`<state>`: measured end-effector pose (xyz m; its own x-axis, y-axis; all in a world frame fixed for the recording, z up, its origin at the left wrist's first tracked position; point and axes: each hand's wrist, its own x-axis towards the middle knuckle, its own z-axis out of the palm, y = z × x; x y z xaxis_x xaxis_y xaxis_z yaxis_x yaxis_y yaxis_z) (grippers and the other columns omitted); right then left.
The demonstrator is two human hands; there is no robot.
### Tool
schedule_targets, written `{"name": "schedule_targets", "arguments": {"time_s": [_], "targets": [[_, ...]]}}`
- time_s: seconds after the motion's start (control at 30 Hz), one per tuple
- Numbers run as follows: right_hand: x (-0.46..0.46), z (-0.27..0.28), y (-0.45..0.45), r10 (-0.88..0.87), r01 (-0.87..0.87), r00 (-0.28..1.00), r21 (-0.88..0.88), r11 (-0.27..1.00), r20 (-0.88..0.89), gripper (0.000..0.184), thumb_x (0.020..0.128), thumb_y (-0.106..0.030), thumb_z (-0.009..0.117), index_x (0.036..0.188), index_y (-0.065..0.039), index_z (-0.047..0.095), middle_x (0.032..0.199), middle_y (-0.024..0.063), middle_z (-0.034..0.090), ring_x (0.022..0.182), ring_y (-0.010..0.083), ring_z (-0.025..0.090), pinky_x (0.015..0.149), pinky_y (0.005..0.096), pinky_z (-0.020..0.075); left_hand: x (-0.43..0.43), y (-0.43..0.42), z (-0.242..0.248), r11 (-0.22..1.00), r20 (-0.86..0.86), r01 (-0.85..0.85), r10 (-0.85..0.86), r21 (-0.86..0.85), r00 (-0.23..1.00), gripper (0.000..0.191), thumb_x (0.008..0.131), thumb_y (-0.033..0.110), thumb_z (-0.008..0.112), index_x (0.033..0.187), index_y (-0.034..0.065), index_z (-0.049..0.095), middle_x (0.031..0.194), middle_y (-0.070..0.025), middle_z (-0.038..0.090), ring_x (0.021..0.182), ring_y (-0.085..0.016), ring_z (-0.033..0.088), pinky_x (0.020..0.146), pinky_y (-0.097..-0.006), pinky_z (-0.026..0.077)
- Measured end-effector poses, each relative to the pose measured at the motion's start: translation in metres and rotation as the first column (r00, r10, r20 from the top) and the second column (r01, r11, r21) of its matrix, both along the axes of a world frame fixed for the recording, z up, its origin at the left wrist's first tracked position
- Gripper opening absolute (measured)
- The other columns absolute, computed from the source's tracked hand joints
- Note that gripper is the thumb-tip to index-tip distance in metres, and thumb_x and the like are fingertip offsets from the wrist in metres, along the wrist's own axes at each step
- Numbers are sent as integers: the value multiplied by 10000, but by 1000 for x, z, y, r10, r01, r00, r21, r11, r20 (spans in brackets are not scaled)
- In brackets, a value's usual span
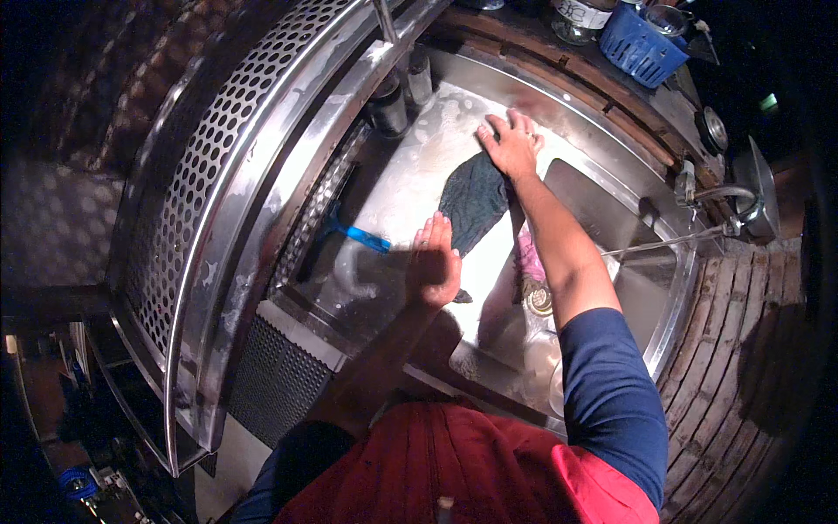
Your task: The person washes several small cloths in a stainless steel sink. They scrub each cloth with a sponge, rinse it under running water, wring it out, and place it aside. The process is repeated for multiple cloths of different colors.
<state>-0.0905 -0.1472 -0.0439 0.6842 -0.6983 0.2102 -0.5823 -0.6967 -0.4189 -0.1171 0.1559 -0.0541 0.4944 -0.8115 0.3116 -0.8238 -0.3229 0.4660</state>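
Note:
A dark green cloth [474,200] lies spread on the wet stainless-steel drainboard [399,170]. My right hand [514,145] rests at the cloth's far end with its fingers spread, on the metal near the sink's back wall. Beside the cloth's near left edge is my left hand [435,262], its fingers extended and close together, nothing seen in it; its palm is partly in shadow. A blue-handled squeegee [363,238] lies to the left of it. Under my right forearm, a pink cloth [530,255] and a jar lid [539,300] show at the basin's edge.
Faucet [727,193] and a thin spout stand at the right, over the sink basin [589,203]. Metal cups [389,108] stand at the back left. A perforated steel panel [216,137] rises on the left. Glass jars and a blue plastic basket [641,49] sit on the back ledge.

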Motion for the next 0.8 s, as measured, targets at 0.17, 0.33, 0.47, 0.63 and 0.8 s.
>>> {"name": "schedule_targets", "arguments": {"time_s": [0.17,0.33,0.47,0.63,0.8], "targets": [[-22,-5,87,425,-420,901,69,905,-85,541,891,-637,638,1201,-201,719,1541,83,532,1518,372,345,1201,727,90,-2,-3,-11,997,20,-37,36,73,999,680,943,158,567,1524,-104,332,1598,-294,351,1486,-432,358,1240,-537,257],[-76,17,174,329,-475,788,175,862,520,166,914,-235,634,815,-109,676,942,85,678,960,329,622,890,457,466,-7,-8,-15,998,104,-68,68,-2,992,666,965,220,570,1526,-64,352,1547,-286,405,1461,-423,383,1227,-564,268],[-60,37,171,477,-502,853,84,861,212,232,926,-119,514,749,-123,663,916,80,688,904,348,638,794,476,501,-6,-7,-12,994,-67,16,-9,107,998,618,975,253,572,1506,-22,413,1511,-286,445,1437,-426,407,1213,-548,298],[-45,31,170,261,-287,956,245,926,130,187,890,-166,590,712,-121,629,771,116,638,785,331,622,696,520,503,-7,-1,-15,997,133,-14,24,-80,991,647,943,188,590,1510,-56,396,1525,-306,430,1450,-497,373,1219,-567,290],[-49,10,148,418,-389,901,-212,897,116,127,817,-256,679,785,-134,662,833,120,654,845,366,628,765,492,476,-5,1,-10,999,11,11,-10,-47,1000,644,933,185,619,1477,-103,430,1536,-309,445,1421,-495,431,1205,-561,318]]}}
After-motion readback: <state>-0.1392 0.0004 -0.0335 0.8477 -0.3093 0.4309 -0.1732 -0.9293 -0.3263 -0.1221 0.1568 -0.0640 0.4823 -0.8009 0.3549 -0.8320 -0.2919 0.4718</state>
